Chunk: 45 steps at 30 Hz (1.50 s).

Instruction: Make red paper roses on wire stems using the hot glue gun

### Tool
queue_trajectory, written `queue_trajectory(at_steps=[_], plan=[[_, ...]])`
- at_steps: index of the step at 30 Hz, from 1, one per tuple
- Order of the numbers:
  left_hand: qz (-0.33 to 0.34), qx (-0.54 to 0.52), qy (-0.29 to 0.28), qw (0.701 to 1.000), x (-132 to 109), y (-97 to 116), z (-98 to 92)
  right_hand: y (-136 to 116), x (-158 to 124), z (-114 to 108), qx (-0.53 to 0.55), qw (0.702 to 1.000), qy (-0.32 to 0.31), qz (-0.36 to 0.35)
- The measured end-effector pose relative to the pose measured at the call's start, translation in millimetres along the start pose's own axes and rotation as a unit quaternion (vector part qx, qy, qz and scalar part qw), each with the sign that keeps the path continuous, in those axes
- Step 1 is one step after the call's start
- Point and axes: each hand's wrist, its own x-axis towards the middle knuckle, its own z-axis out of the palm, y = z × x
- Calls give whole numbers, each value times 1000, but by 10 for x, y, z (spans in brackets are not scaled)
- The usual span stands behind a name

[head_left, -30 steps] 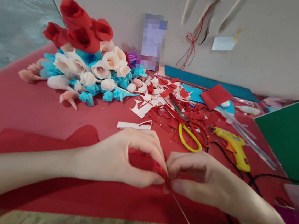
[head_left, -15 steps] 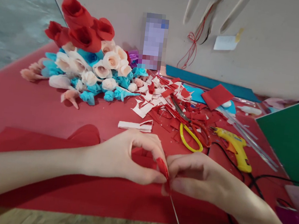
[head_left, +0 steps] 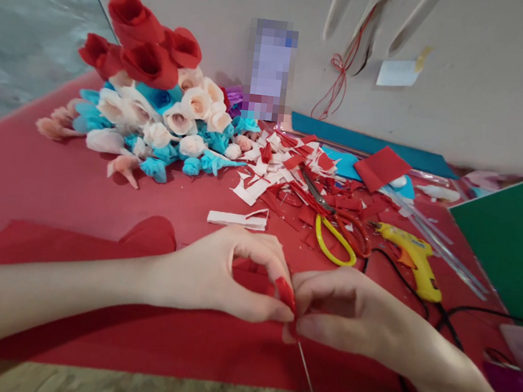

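Observation:
My left hand [head_left: 220, 273] and my right hand [head_left: 343, 310] meet low in the middle, fingertips pinched together on a small piece of red crepe paper [head_left: 285, 291]. A thin wire [head_left: 308, 375] runs down from that pinch toward me. Both hands hover over a red paper sheet [head_left: 89, 327] lying on the red table. Behind the left hand a curved red paper shape [head_left: 149, 234] rests on the sheet.
A heap of red, cream and blue paper flowers [head_left: 154, 103] lies at the back left. Red and white paper scraps [head_left: 282, 173], yellow-handled scissors [head_left: 332, 234], a yellow glue gun [head_left: 414, 259] with its black cord, glue sticks [head_left: 435, 233] and a green sheet [head_left: 513, 241] fill the right.
The hands stayed pinched together; the red paper between the fingertips turned slightly and the wire's lower end swung a little to the left.

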Motion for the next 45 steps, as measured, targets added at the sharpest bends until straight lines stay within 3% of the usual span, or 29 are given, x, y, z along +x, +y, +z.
queue_trajectory(at_steps=[33, 45], plan=[[44, -16, -18, 999, 16, -48, -8, -9, 3, -13, 10, 1000, -23, -17], [77, 49, -34, 995, 21, 3, -16, -13, 9, 22, -8, 1000, -18, -14]])
